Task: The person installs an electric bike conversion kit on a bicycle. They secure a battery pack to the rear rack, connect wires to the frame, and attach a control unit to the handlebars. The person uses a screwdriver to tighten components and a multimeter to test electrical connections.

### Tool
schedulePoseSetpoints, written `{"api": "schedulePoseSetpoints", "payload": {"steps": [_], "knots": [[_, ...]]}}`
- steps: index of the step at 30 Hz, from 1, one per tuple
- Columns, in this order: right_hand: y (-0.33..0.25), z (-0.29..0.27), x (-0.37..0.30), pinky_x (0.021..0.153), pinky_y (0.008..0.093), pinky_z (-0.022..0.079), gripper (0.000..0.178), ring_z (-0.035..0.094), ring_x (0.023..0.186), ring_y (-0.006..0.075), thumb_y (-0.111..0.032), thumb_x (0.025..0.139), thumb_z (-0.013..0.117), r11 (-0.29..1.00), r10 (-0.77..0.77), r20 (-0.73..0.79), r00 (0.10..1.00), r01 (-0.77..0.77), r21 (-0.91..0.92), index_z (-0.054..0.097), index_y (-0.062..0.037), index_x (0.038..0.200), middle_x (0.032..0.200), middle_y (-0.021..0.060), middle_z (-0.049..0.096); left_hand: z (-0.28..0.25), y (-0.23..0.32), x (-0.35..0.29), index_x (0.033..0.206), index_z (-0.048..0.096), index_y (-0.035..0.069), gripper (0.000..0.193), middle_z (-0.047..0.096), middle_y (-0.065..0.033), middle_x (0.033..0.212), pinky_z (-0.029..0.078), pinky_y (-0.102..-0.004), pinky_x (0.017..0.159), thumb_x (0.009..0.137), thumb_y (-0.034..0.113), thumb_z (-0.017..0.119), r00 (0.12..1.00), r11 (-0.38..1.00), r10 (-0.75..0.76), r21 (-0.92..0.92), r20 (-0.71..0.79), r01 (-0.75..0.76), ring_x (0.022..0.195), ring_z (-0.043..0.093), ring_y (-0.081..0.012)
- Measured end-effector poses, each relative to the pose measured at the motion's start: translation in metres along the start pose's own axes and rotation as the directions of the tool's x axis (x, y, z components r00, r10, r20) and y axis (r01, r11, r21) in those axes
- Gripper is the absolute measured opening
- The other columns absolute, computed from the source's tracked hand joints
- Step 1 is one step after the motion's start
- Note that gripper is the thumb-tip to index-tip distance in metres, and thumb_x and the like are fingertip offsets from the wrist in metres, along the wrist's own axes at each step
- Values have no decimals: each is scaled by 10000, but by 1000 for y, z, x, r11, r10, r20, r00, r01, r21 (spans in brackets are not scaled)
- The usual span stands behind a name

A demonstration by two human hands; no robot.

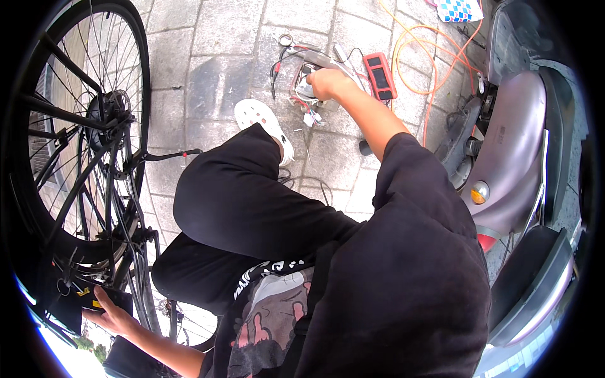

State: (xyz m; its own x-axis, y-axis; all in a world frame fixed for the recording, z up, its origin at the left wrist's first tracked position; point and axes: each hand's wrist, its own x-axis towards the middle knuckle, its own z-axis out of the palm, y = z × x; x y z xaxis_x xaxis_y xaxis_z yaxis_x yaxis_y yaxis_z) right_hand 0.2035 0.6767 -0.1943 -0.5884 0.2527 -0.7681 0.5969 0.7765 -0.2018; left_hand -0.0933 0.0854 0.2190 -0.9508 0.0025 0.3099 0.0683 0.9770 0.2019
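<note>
My right hand (331, 84) reaches down to the pavement with its fingers curled over a silvery-grey piece among wires (305, 93). The fingers partly hide that piece, so its kind is unclear. White connectors (312, 118) hang from the wires just below it. Close to the hand lie a red handheld meter (379, 77) with dark panels and a ring-ended tool (285, 40). At the lower left, my left hand (113, 315) is open, thumb and fingers apart, against a black box (120, 301) on the bicycle (142, 252). Keys (63, 287) hang close to that hand.
The bicycle's rear wheel (146, 69) stands at the left, its kickstand (170, 155) jutting out. A grey motor scooter (504, 138) lines the right side. Orange cable (403, 75) loops across the paving. My white clog (257, 116) rests in between.
</note>
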Motion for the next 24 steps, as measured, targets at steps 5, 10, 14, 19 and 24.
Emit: {"api": "schedulePoseSetpoints", "payload": {"steps": [5, 10, 14, 19, 24], "knots": [[3, 42, 24, 1079, 461, 539, 344, 668, 1313, 301, -214, 994, 656, 954, -12, 28, 1000, 20, -300, 781, -162, 1310, 1487, 88, 643, -6, 4, 2, 1676, 192, -127, 1247, 350, -348, 1676, 468, -418, 1195, 897, 606, 832, 995, 996, -34, -80, 92, 42, 1476, 507, -380], [5, 67, 40, 1061, 485, 521, 461, 684, 1298, 285, -209, 1015, 638, 972, -54, -134, 989, 21, -236, 583, -182, 1472, 1473, 82, 651, -3, 9, -5, 1689, 170, -106, 1254, 344, -360, 1670, 533, -435, 1133, 895, 604, 831, 995, 993, -93, -68, 42, 95, 1446, 539, -390], [5, 61, 50, 948, 468, 591, 409, 733, 1229, 297, -267, 961, 698, 959, -75, -50, 996, 58, -278, 688, -101, 1334, 1422, 135, 679, -2, 5, -1, 1682, 165, -124, 1238, 339, -368, 1674, 506, -446, 1159, 917, 611, 803, 999, 998, -35, -58, 41, 37, 1449, 542, -387], [-2, 34, 35, 961, 421, 584, 327, 707, 1250, 293, -200, 992, 668, 900, -114, 5, 993, 105, -423, 770, -120, 1292, 1393, 95, 700, 1, 6, -4, 1621, 244, -149, 1145, 445, -345, 1563, 498, -429, 1121, 941, 591, 793, 999, 995, -24, -99, 33, 27, 1348, 582, -343], [21, 39, 5, 845, 418, 616, 232, 742, 1136, 297, -153, 881, 709, 908, -248, -334, 909, 99, -407, 778, -33, 1067, 1155, 173, 765, 3, -6, 5, 1583, 289, -134, 1076, 553, -306, 1459, 499, -416, 1091, 951, 578, 791, 1000, 998, 25, -61, 18, -23, 1283, 605, -316]]}}
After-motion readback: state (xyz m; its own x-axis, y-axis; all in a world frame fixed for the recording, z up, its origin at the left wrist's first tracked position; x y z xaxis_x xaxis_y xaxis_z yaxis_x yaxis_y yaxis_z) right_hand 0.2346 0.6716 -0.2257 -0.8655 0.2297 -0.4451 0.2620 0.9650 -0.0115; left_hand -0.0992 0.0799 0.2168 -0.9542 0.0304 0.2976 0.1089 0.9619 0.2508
